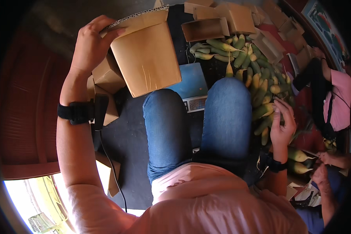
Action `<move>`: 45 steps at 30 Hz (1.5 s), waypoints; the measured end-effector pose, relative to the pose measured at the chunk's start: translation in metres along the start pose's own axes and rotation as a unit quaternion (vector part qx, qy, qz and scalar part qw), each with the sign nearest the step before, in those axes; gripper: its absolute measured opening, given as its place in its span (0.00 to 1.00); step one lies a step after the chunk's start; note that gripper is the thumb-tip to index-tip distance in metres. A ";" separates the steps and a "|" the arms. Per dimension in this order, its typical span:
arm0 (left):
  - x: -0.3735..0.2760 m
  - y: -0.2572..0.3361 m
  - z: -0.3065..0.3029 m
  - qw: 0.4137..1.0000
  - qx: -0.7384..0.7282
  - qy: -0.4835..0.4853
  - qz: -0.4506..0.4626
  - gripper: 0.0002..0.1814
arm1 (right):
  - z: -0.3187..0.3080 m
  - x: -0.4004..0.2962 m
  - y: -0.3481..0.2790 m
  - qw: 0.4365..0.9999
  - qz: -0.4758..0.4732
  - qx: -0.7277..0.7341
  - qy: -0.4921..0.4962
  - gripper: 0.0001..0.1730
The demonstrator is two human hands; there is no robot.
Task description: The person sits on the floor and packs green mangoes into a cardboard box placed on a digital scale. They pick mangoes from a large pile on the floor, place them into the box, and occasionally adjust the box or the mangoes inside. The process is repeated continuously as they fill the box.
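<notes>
My left hand grips the top edge of a cardboard box, thumb on one face and fingers behind the flap. The box is tilted above my knee and partly covers a blue-topped digital scale on the floor. Over at the right, my right hand is at the pale end of a green radish, fingers bent; whether they grip it is unclear. That radish lies at the near edge of a large pile of green radishes.
Open cardboard boxes stand beyond the pile, and more boxes are by my left forearm. A cable hangs from my left wrist device. A person in pink sits at right; another person's hands are near more radishes.
</notes>
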State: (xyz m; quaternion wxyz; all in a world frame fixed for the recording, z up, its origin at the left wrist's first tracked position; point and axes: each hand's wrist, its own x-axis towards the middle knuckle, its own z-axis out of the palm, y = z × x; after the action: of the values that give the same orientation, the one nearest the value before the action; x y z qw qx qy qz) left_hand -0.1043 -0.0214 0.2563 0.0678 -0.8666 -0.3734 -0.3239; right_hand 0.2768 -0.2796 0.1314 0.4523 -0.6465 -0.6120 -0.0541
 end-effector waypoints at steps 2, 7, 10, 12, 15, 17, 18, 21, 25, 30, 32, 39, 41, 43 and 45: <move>0.023 -0.001 0.014 0.999 -0.009 -0.029 0.024 0.12 | 0.009 0.001 0.001 0.999 0.030 0.037 0.007 0.10; 0.067 0.005 0.061 0.990 -0.075 -0.081 0.091 0.10 | 0.028 0.029 0.001 0.999 0.001 0.038 -0.008 0.12; 0.077 0.018 0.076 0.977 -0.054 -0.110 0.176 0.09 | 0.042 0.069 -0.004 0.997 -0.001 0.040 -0.060 0.21; 0.077 0.033 0.078 0.962 -0.035 -0.104 0.251 0.12 | 0.051 0.102 -0.008 0.995 -0.023 0.018 -0.100 0.30; 0.068 0.038 0.076 0.953 0.008 -0.104 0.284 0.19 | 0.081 0.142 0.009 0.986 -0.103 -0.027 -0.126 0.37; 0.062 0.034 0.074 0.957 -0.002 -0.085 0.276 0.22 | 0.096 0.158 0.025 0.969 -0.140 -0.025 -0.203 0.37; 0.055 0.027 0.076 0.961 -0.001 -0.070 0.268 0.23 | 0.103 0.162 0.034 0.951 -0.143 -0.008 -0.276 0.36; 0.033 0.001 0.088 0.969 0.029 -0.037 0.242 0.23 | 0.128 0.168 0.044 0.915 -0.171 0.048 -0.361 0.20; -0.004 -0.043 0.115 0.978 0.088 -0.025 0.189 0.24 | 0.149 0.163 0.018 0.907 -0.237 0.021 -0.347 0.05; -0.049 -0.079 0.133 0.981 0.161 -0.102 0.047 0.29 | 0.186 0.158 -0.025 0.871 -0.311 -0.063 -0.374 0.03; -0.059 -0.089 0.137 0.971 0.192 -0.140 -0.029 0.32 | 0.208 0.146 -0.038 0.851 -0.371 -0.119 -0.352 0.06; -0.058 -0.038 0.136 0.932 -0.016 -0.306 -0.195 0.18 | 0.282 0.104 -0.041 0.830 -0.335 -0.159 -0.416 0.07; -0.076 -0.018 0.148 0.928 -0.030 -0.358 -0.095 0.23 | 0.289 0.102 -0.042 0.826 -0.324 -0.151 -0.435 0.07; -0.083 0.002 0.163 0.911 -0.031 -0.397 -0.107 0.22 | 0.295 0.101 -0.049 0.814 -0.313 -0.161 -0.462 0.07; -0.070 0.015 0.180 0.840 -0.016 -0.517 -0.162 0.22 | 0.290 0.106 -0.048 0.816 -0.267 -0.147 -0.492 0.08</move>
State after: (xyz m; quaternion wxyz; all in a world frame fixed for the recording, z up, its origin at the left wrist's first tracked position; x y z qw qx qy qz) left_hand -0.0375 -0.0098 0.0747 -0.2027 -0.8362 -0.4843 0.1585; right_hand 0.1218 -0.0197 0.0523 -0.0415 -0.4571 -0.8862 0.0639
